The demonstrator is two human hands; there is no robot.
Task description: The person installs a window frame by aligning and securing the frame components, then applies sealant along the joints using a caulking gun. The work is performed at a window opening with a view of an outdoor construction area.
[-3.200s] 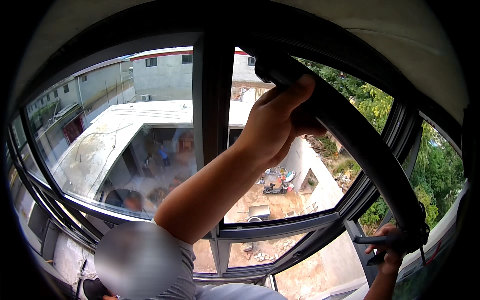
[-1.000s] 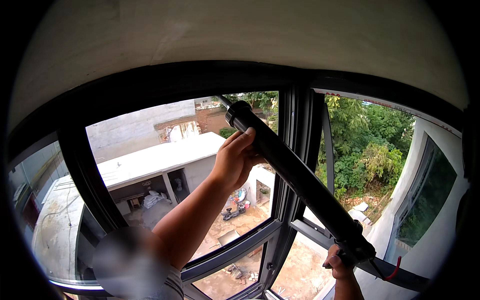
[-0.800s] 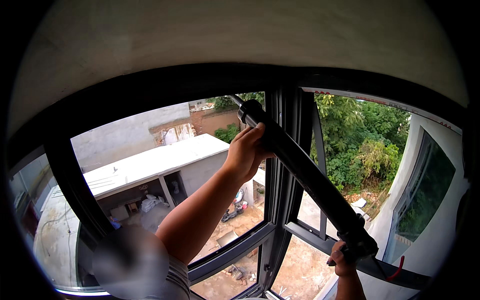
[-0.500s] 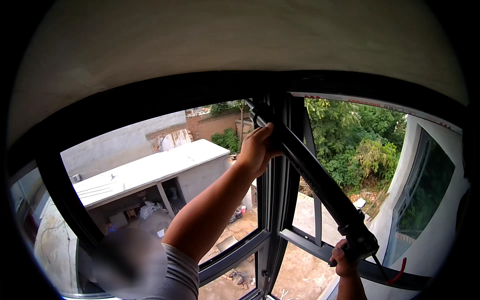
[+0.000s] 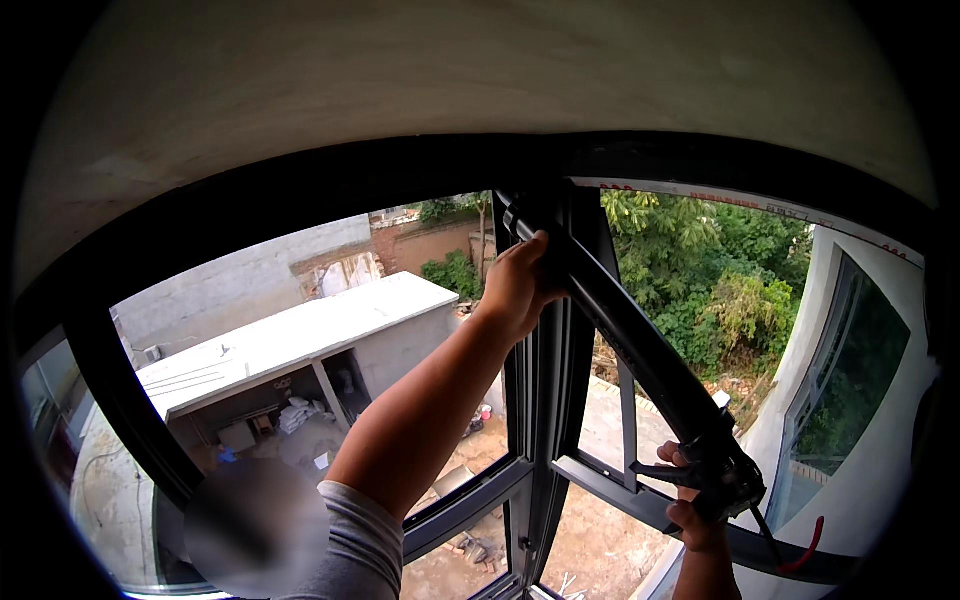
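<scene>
A long black caulking gun (image 5: 640, 340) slants across the window corner, its nozzle end up and left, its handle end down and right. My left hand (image 5: 518, 285) is closed round the front of the barrel, close under the nozzle. At the lower end my right hand (image 5: 690, 500) grips the handle, fingers at the trigger (image 5: 655, 473), which stands out from the grip. Behind the handle, a rod with a red hooked end (image 5: 808, 552) sticks out. The nozzle tip lies against the dark upper frame (image 5: 470, 165), too dark to tell whether it touches.
Dark window posts (image 5: 555, 400) meet at the corner, with a lower crossbar (image 5: 610, 490). A pale ceiling (image 5: 480, 70) curves overhead. Outside lie a white-roofed shed (image 5: 300, 335), a dirt yard, trees (image 5: 700, 280) and a white wall with a window (image 5: 845, 370). A blurred round patch covers the lower left.
My right hand's fingers have loosened, and the trigger now stands away from the handle. The nozzle end sits slightly higher in view; the left hand keeps its hold.
</scene>
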